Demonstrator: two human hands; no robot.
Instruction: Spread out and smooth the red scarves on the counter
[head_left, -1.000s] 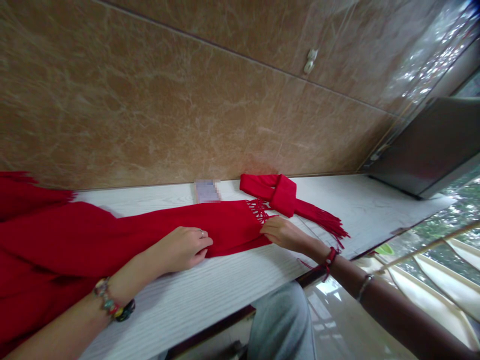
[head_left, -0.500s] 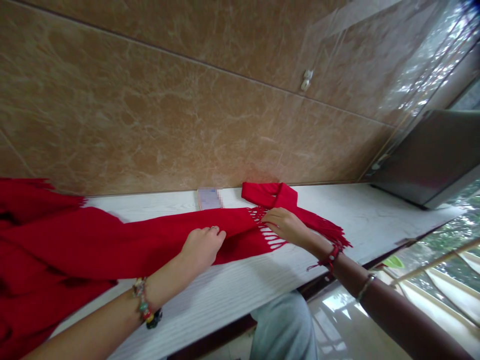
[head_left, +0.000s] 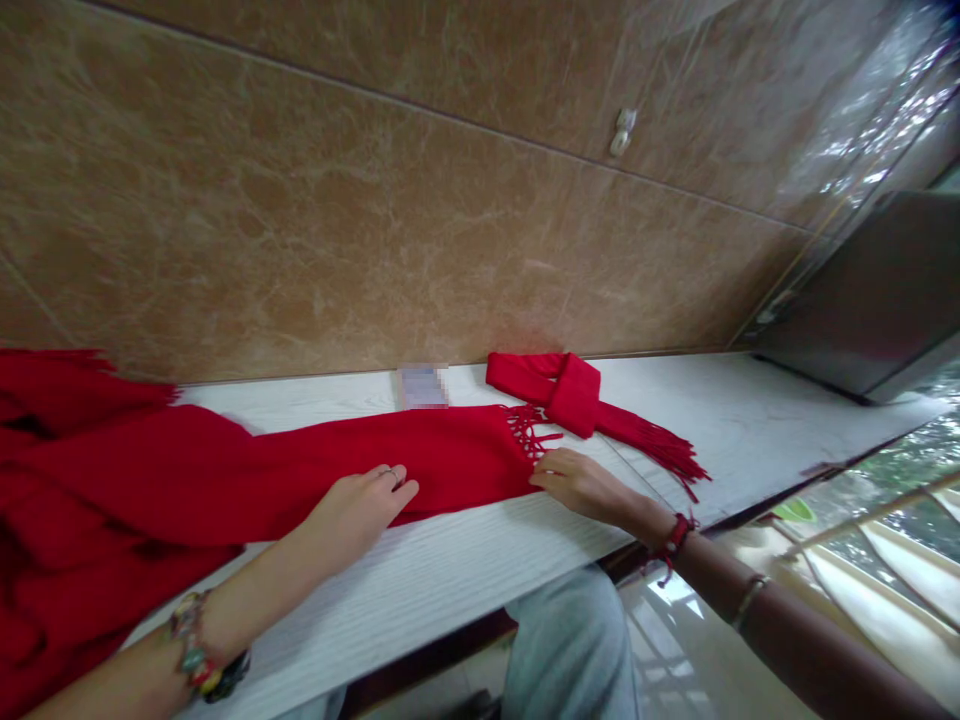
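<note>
Being straightened, it seems, is the red fringed scarf (head_left: 285, 470), laid along the white counter (head_left: 450, 550): its near fringed corner is pinched by the right hand (head_left: 574, 483); whether cloth is gripped by the left hand (head_left: 371, 505) cannot be told; even tension is called for next

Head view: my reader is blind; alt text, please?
A person's left hand rests on a long red fringed scarf lying on a white wood-grain tabletop, the right hand at its fringed end. Beyond lies a second red scarf, folded, near a brown marbled wall.
</note>
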